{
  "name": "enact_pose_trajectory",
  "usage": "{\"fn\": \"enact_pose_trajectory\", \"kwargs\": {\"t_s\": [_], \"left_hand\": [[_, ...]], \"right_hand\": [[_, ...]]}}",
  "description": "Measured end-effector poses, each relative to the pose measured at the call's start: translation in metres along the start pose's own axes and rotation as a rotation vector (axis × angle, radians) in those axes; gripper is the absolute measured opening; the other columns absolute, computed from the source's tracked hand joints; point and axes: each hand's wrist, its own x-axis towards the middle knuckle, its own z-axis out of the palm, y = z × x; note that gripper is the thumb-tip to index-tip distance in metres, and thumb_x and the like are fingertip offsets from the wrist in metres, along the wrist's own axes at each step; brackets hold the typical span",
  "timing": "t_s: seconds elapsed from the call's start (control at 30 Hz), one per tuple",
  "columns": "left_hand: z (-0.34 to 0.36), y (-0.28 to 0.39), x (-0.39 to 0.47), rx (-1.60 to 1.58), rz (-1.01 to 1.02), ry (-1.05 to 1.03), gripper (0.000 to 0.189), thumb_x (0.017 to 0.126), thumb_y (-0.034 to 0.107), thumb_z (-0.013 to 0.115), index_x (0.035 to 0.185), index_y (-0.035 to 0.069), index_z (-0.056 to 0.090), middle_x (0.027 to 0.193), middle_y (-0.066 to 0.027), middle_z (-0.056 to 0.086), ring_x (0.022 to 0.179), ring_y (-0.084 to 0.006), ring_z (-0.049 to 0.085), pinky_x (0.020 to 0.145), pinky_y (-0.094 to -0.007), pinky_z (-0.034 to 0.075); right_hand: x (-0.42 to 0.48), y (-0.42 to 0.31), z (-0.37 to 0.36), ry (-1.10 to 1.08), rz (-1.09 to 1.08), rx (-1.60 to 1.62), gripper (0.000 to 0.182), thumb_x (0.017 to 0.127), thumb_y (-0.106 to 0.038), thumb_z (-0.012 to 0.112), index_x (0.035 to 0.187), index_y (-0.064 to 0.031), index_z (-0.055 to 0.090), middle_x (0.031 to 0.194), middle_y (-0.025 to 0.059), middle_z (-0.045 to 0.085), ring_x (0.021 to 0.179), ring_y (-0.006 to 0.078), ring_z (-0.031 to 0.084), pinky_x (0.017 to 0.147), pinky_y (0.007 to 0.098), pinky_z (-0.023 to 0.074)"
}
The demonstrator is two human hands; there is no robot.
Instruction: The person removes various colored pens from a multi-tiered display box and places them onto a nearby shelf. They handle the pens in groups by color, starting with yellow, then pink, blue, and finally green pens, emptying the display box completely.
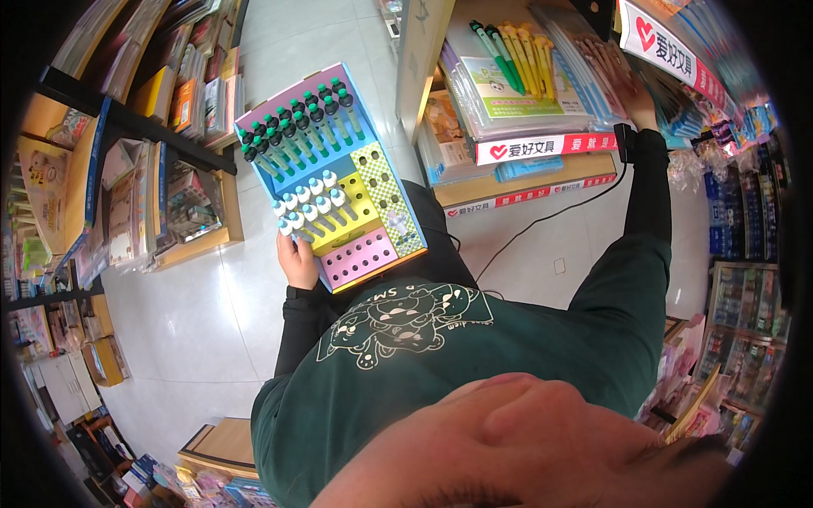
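Observation:
My left hand [297, 261] grips the lower left edge of a cardboard pen display box [387, 190]. Green pens with black and green tops [298, 127] stand in rows in its blue section. Below them, grey pens with white and light-blue tops [311, 202] fill part of the yellow section, and the holes in the pink and checkered sections hold nothing. My right hand [632, 98] reaches onto the shelf at the upper right, beside brown pens [597, 60]; its fingers are blurred and partly hidden. Yellow pens [527, 57] and green pens [502, 60] lie on packaged sheets to its left.
A shelf edge with a printed strip [540, 147] runs below the stacks. A dark cable [540, 219] hangs from near my right wrist to the floor. Book shelves [190, 146] stand at the left. Packaged goods [749, 133] hang at the far right.

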Motion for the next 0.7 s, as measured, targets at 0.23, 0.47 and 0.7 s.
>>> {"fn": "enact_pose_trajectory", "kwargs": {"t_s": [0.23,0.47,0.7], "left_hand": [[-0.002,-0.001,-0.004,0.045,-0.03,0.009,0.04,0.08,0.002,0.041,0.119,-0.003,0.048,0.12,-0.0193,0.05,0.11,-0.0321,0.049,0.093,-0.0358,0.037],[-0.001,0.007,0.001,0.016,0.002,0.016,0.04,0.08,0.002,0.041,0.12,-0.003,0.047,0.12,-0.0201,0.051,0.11,-0.0333,0.049,0.094,-0.0364,0.037],[0.0,-0.002,-0.001,0.012,-0.046,0.002,0.041,0.083,0.006,0.043,0.122,-0.003,0.046,0.124,-0.0202,0.05,0.113,-0.0339,0.047,0.096,-0.0372,0.036]], "right_hand": [[0.008,0.012,0.011,-0.101,0.105,0.124,0.058,0.085,-0.034,0.057,0.129,0.0017,0.043,0.122,0.0224,0.053,0.112,0.0314,0.052,0.092,0.0338,0.0402],[-0.003,-0.004,0.008,-0.078,0.038,0.106,0.055,0.084,-0.034,0.06,0.124,0.0018,0.048,0.122,0.0222,0.052,0.113,0.0284,0.053,0.091,0.0314,0.0409],[-0.013,-0.01,-0.007,-0.002,0.055,0.268,0.057,0.083,-0.033,0.061,0.126,0.0017,0.046,0.121,0.0228,0.053,0.112,0.026,0.053,0.089,0.0313,0.0426]]}}
